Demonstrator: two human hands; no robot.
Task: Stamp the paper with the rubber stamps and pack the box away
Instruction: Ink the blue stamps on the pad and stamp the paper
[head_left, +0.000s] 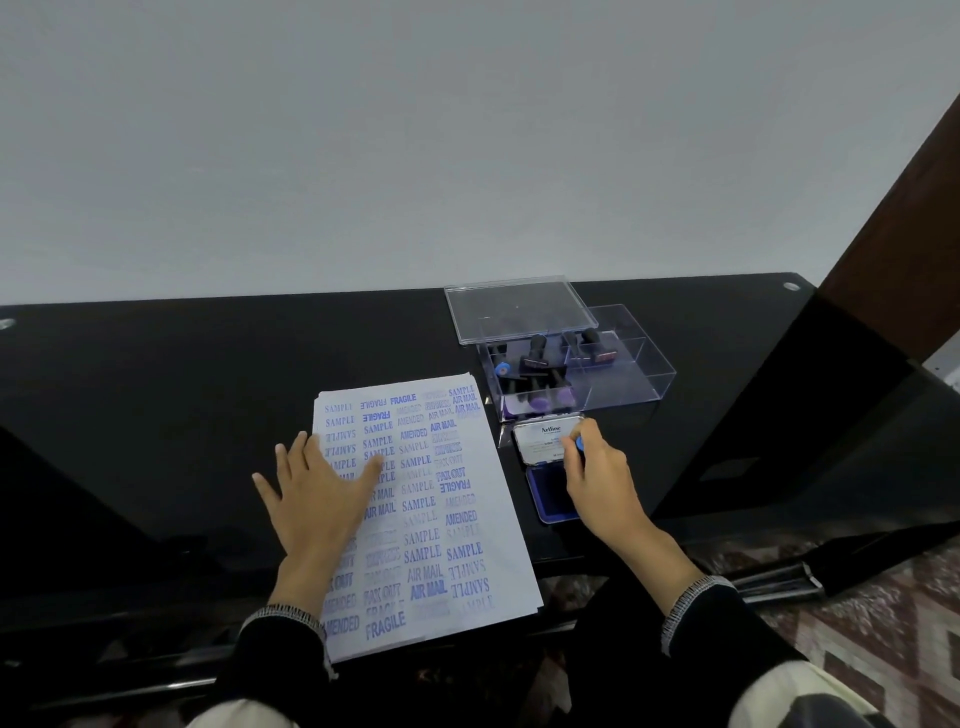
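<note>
A stack of white paper (447, 519) covered in blue stamped words lies on the black table. My left hand (317, 499) rests flat on its left side, fingers spread. My right hand (597, 478) is closed around a rubber stamp (579, 443) with a blue knob, held down over the open blue ink pad (543, 496), whose white lid (543, 439) is folded back. Behind it stands the clear plastic box (623, 379) with several black-handled stamps (535, 358) inside. Its clear lid (514, 309) rests askew on the box's back left corner.
The black glossy table (208, 389) reaches to a grey wall. A dark wooden post (893, 234) rises at the right. Patterned floor (883, 623) shows below the table's front edge, beside my dark sleeves.
</note>
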